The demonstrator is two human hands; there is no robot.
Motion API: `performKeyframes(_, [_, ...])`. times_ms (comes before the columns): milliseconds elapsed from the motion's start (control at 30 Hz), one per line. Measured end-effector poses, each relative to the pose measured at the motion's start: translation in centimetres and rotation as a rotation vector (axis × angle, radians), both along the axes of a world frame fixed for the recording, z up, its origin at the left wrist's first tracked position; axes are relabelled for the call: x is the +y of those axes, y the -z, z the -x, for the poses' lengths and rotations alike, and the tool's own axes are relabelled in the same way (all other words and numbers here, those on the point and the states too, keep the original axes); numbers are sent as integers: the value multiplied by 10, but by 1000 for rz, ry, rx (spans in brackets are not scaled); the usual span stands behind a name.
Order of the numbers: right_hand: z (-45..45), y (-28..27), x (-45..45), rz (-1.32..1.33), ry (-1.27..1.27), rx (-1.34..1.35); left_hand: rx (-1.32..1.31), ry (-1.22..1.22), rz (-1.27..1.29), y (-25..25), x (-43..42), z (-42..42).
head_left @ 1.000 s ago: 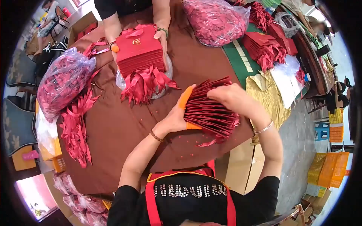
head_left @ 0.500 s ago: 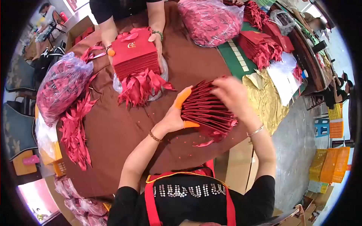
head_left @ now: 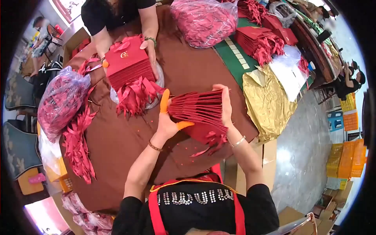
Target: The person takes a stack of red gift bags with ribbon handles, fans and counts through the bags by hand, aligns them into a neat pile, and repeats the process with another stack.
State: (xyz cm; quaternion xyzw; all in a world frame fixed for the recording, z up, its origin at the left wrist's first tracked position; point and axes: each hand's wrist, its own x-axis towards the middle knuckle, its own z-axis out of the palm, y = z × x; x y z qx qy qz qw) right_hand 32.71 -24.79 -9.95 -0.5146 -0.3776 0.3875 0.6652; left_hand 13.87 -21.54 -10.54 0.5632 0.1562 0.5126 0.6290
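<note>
1. A fanned stack of flat, dark red paper bags (head_left: 196, 107) is between the person's two hands, above a round table with a brown cloth cover (head_left: 188, 66); the clock directions here are taken from this stack.
2. The left hand (head_left: 167, 122), at nine o'clock, is clamped on the stack's near end, its digits spread around that end; two of them wear bright orange finger covers (head_left: 165, 102).
3. The right hand (head_left: 227, 109), at three o'clock, lies along the opposite end with its fingers straight and close together; whether they pinch any bags, I cannot tell.
4. Glossy red ribbon handles (head_left: 214, 140) hang from the stack toward five o'clock.
5. At ten o'clock, a co-worker's hands (head_left: 150, 53) hold a neat block of red paper bags (head_left: 131, 62) with a gold emblem on top, one hand at each side.
6. At nine o'clock sits a clear plastic sack of red ribbons (head_left: 62, 102); a loose bundle of red ribbons (head_left: 78, 150) lies at eight.
7. Another clear plastic sack, filled with red ribbons (head_left: 203, 23), stands at twelve.
8. A crumpled gold sheet (head_left: 268, 105) lies at three o'clock, overhanging the table's edge.
</note>
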Motion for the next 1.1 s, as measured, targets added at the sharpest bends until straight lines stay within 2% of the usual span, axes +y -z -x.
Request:
performKeyframes(67, [-18,10,5,108,-214,-186,-14,-3,-16,1,-1,3])
performKeyframes(100, [-23,6,7,117,-325,-189,100,-67,2,6,0,6])
performKeyframes(133, [-23,-9,1,116,-327,-189,212,-133,18,11,1,7])
performKeyframes(200, [-20,-40,-19,32,-555,177,184,-163,15,17,0,6])
performKeyframes(267, [-16,-40,-36,61,-612,88,154,-199,22,19,-2,4])
performKeyframes(333, [-7,-27,-46,-85,-460,-459,102,-210,37,19,-4,2])
performKeyframes(367, [-11,-6,-47,49,-330,-729,106,-208,36,15,-4,2])
performKeyframes(433, [-10,0,-45,52,-251,-810,-84,-41,154,5,-4,3])
performKeyframes(467, [-11,1,-41,54,-179,-896,-82,-48,148,8,-3,6])
performKeyframes(500, [-10,-2,-36,-32,-136,-983,54,-1,278,14,0,10])
performKeyframes(533, [-10,-8,-34,-45,-139,-981,190,46,407,19,3,14])
performKeyframes(567, [-11,-15,-33,-4,-151,-1000,406,-68,-46,25,8,17])
performKeyframes(600, [-11,-19,-34,44,-164,-1017,410,-74,-43,24,5,15])
performKeyframes(633, [-12,-17,-35,-40,-184,-894,250,-61,56,22,-1,11])
performKeyframes(667, [-15,-6,-34,-36,-189,-888,89,-46,156,22,-5,9])
performKeyframes(700, [-15,5,-30,-174,-220,-814,203,-89,40,30,-4,8])
performKeyframes(733, [-15,11,-26,-315,-249,-739,205,-93,40,35,-4,7])
performKeyframes(833, [-15,22,-28,-279,-287,-666,71,-146,115,36,-6,-2])
performKeyframes(933, [-16,24,-33,-174,-277,-701,-90,37,360,31,-11,2])
performKeyframes(967, [-19,29,-33,-193,-297,-654,59,23,174,33,-7,3])
performKeyframes(1000, [-20,29,-33,-206,-316,-607,59,20,179,35,-4,5])
performKeyframes(1033, [-22,26,-30,-208,-300,-775,46,77,175,38,-4,9])
performKeyframes(1100, [-21,23,-26,-228,-320,-724,-22,167,236,32,-7,12])
